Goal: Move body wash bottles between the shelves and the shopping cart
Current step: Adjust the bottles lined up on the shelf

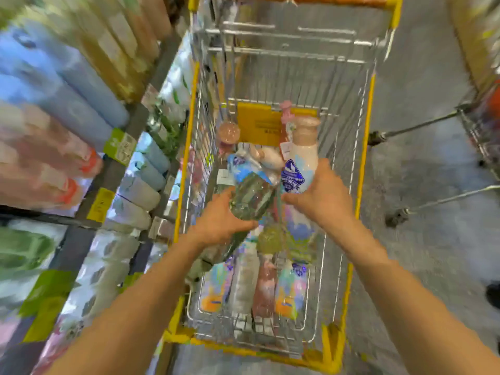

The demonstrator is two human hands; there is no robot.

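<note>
Both my hands are inside a wire shopping cart (364, 147) with yellow trim. My left hand (220, 221) grips a clear greenish bottle (250, 196) with a blue label near its top. My right hand (323, 197) holds a white and pink bottle (301, 158) with a blue diamond label, upright, above the cart's middle. Several more bottles (266, 285) lie on the cart floor below my hands. Two pink-capped bottles (228, 133) stand at the far end. The frame is blurred.
Shelves (119, 169) on the left carry rows of blue, pink, tan and white bottles with green and yellow price tags. A second cart (479, 131) stands at the right on the grey floor. A dark shoe (493, 295) shows at the right edge.
</note>
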